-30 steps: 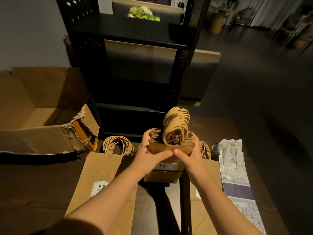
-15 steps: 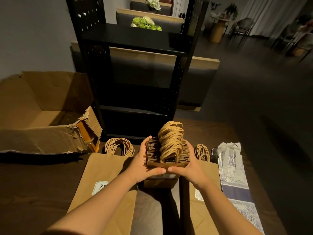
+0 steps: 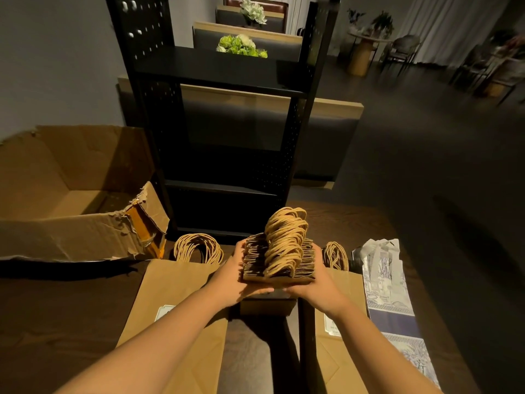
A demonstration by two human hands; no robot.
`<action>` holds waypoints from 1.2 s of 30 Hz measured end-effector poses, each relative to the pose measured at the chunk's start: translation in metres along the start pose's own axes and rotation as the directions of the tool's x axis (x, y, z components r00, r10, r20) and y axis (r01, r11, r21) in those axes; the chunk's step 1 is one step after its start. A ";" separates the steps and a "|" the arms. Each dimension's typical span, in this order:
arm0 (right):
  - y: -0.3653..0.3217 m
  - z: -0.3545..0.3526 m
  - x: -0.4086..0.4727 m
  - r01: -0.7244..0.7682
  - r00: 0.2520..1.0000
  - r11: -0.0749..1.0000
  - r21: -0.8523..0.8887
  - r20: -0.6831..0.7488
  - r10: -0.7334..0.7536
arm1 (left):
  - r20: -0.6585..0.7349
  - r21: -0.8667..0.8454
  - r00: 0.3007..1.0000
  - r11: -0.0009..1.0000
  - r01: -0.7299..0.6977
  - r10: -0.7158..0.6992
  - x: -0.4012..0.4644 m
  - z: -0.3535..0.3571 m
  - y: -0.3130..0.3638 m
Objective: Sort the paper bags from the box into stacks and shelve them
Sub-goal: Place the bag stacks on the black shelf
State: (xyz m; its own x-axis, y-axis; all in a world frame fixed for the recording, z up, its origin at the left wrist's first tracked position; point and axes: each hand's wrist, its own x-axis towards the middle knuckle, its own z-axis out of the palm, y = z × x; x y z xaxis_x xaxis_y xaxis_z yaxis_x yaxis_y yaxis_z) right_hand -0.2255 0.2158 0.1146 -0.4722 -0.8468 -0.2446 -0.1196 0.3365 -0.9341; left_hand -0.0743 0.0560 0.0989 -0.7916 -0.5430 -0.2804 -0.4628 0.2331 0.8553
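1. Two bare forearms come in from the lower edge of the view; no sleeve covers either one as far as the frame shows.
2. The left hand [image 3: 235, 275] wears no glove, ring or watch.
3. The right hand [image 3: 319, 282] is likewise bare, its wrist unadorned.

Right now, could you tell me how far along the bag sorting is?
Sorting looks nearly done: the box looks empty, and three stacks lie on the table. Both hands, left and right, grip a bundle of small bags. Shelving remains: the shelf shows no bags.
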 end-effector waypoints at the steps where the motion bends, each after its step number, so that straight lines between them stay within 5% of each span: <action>1: 0.000 0.000 0.000 0.001 1.000 1.000 -0.004 -0.002 -0.001 | -0.010 0.032 1.000 0.999 0.021 -0.021 -0.001 -0.001 0.000; 13: 0.001 -0.001 0.008 -0.018 0.999 1.000 -0.016 -0.035 0.018 | -0.003 0.138 0.995 0.986 0.098 -0.099 0.008 -0.003 0.000; 18: -0.011 -0.001 0.009 0.016 0.998 1.000 -0.014 -0.060 -0.017 | 0.020 0.034 0.997 0.996 0.080 -0.080 0.005 -0.005 0.016; 29: -0.082 -0.024 0.001 0.182 0.973 0.983 -0.023 -0.141 -0.183 | -0.027 0.074 0.957 0.955 -0.287 0.290 -0.009 -0.048 0.090; 36: -0.137 -0.028 -0.005 0.293 0.939 0.955 -0.043 -0.177 -0.296 | -0.070 -0.029 0.933 0.934 -0.355 0.353 -0.029 -0.088 0.137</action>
State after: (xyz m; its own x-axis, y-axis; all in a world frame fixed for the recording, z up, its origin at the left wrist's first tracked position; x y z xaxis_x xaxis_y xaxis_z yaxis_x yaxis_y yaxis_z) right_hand -0.2312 0.1858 0.2509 -0.5624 -0.8217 0.0927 -0.2898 0.0909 -0.9528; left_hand -0.0799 0.0329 0.2626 -0.8741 -0.4806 0.0705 -0.1396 0.3875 0.9113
